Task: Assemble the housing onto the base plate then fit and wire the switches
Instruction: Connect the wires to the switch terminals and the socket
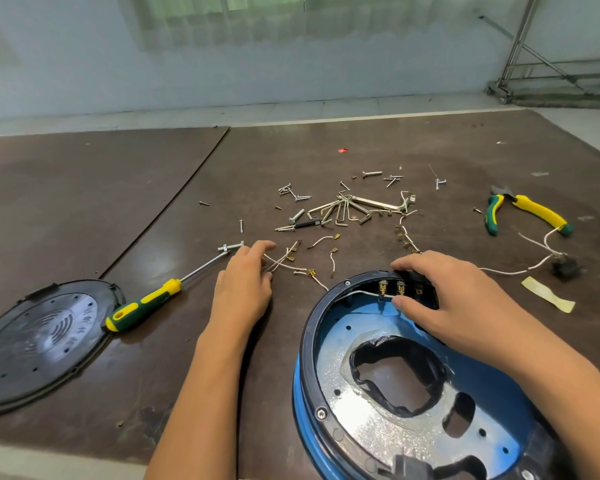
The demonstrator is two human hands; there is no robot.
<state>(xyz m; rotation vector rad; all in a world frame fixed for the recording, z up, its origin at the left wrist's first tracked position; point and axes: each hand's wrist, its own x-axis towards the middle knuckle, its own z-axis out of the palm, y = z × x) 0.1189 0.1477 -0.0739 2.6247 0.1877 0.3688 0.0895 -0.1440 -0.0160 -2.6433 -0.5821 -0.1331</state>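
**Wiring step: switches seated, leads being picked**

Far left, a black round plate [42,337] lies flat and apart from the work, with a screwdriver [142,303] resting its handle on the plate's edge.

My left hand [245,282] pinches the short wires [286,261] on the table [84,202].

Behind them sits a scatter of screws and hex keys [347,206].

The housing [305,341] sits front right, open side up. Inside I see switches [392,289] in the far wall with brass terminals showing, one white wire [361,293] run to them, and foil lining around a black-edged cutout.

My right hand [440,299] grips that wall, fingers over the rim and thumb inside by the terminals.

I judge we're at the wiring stage. Next, bring a lead across and push its connector onto a bare terminal while the right hand steadies the housing.

Pliers [527,209] and a spare wired switch [567,266] lie far right.
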